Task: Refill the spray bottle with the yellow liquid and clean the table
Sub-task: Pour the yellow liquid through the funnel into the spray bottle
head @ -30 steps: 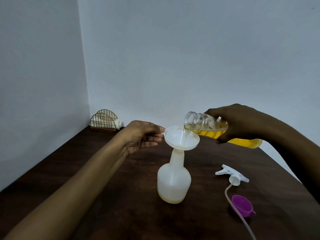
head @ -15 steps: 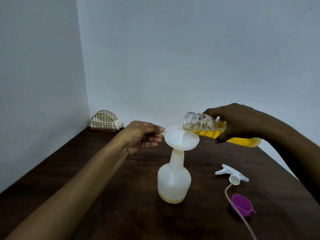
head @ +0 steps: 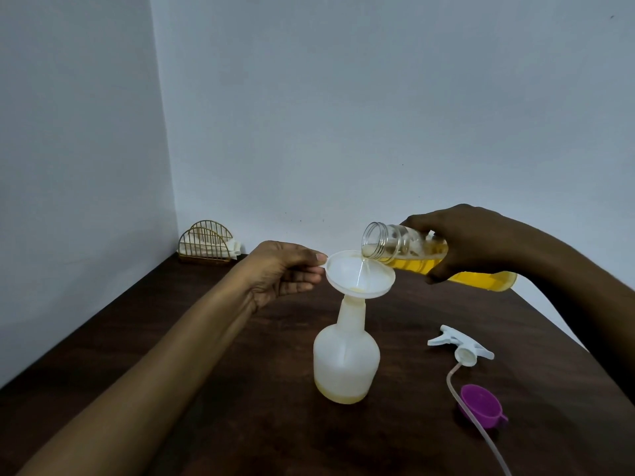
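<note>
Darkly grained, the wooden table [head: 275, 441] meets two pale walls [head: 343, 115].

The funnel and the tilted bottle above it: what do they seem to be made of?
Funnel: probably plastic, milky white, matte; its thin wall lets light through. Tilted bottle: clear and glossy, threaded neck, yellow liquid visible inside; plastic or glass, unclear.

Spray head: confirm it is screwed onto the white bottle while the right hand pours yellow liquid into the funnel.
Wrong: the head view shows the spray head lying detached on the table beside the white bottle. The rest holds.
</note>
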